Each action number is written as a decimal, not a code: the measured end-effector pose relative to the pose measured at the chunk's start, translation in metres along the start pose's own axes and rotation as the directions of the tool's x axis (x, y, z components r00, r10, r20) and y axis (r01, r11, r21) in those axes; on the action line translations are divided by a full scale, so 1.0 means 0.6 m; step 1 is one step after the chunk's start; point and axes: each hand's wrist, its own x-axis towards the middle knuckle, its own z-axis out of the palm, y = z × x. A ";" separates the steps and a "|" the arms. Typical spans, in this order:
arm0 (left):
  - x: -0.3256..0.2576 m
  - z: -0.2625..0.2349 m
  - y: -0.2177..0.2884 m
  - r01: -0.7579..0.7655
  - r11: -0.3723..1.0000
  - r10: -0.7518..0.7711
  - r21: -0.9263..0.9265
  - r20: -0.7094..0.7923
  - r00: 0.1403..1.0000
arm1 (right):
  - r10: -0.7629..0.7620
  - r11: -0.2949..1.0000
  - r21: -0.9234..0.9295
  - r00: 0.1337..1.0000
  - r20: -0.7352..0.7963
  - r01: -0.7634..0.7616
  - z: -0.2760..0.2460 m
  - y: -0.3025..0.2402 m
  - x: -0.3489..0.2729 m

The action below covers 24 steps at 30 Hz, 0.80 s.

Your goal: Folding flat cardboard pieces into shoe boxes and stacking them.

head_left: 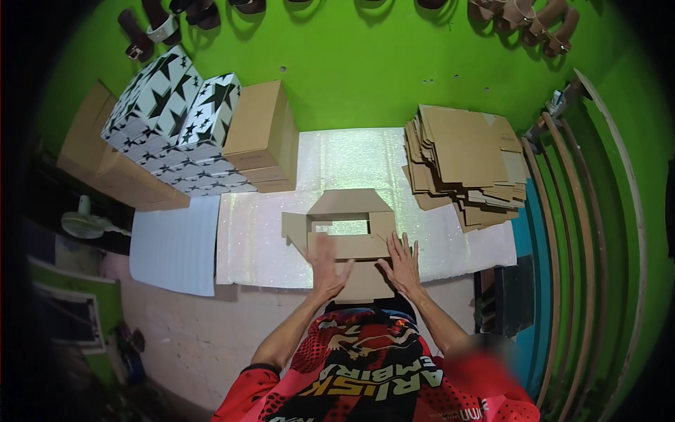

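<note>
A brown cardboard box (348, 246), partly folded, lies before me at the table's near edge. Its far flap stands out behind it, a side flap sticks out at the left, and a near panel hangs toward my body. Through the gap in the middle the shiny table cover shows. My left hand (328, 271) is over the box's left near corner, thumb apart and fingers stretched, slightly smeared by motion. Against the right near corner, my right hand (403, 266) lies with its fingers spread. Neither hand is wrapped around anything.
A glittery white cover (260, 239) lies on the table. Flat cardboard blanks (467, 151) are piled at the right. Star-patterned boxes (158, 98) and plain brown boxes (264, 126) stack up at the left. A fan (84, 221) stands far left; wooden rails (555, 232) line the right.
</note>
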 end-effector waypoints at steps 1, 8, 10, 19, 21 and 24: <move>-0.016 -0.005 -0.014 0.108 0.994 -0.109 -0.014 -0.123 0.986 | 0.000 1.000 -0.004 1.000 -0.016 0.000 0.002 0.003 -0.002; -0.028 -0.054 -0.107 0.388 0.860 -0.429 -0.331 -0.056 0.902 | -0.018 0.999 0.050 1.000 0.009 0.018 0.010 0.001 0.001; -0.021 -0.061 -0.110 0.333 0.901 -0.357 -0.276 -0.040 0.933 | -0.025 0.998 0.053 1.000 0.010 0.025 0.012 0.001 0.002; 0.023 -0.072 -0.089 0.034 0.998 -0.048 0.052 0.276 0.960 | -0.015 0.999 0.031 0.999 0.035 0.014 0.007 0.004 0.000; 0.038 -0.071 -0.105 0.072 0.989 -0.105 0.131 0.261 0.960 | -0.029 0.999 0.032 0.999 0.042 0.028 0.007 0.003 0.000; 0.087 -0.078 -0.098 0.062 0.983 -0.113 0.172 0.306 0.945 | -0.034 0.999 0.037 0.999 0.030 0.033 0.014 0.011 -0.001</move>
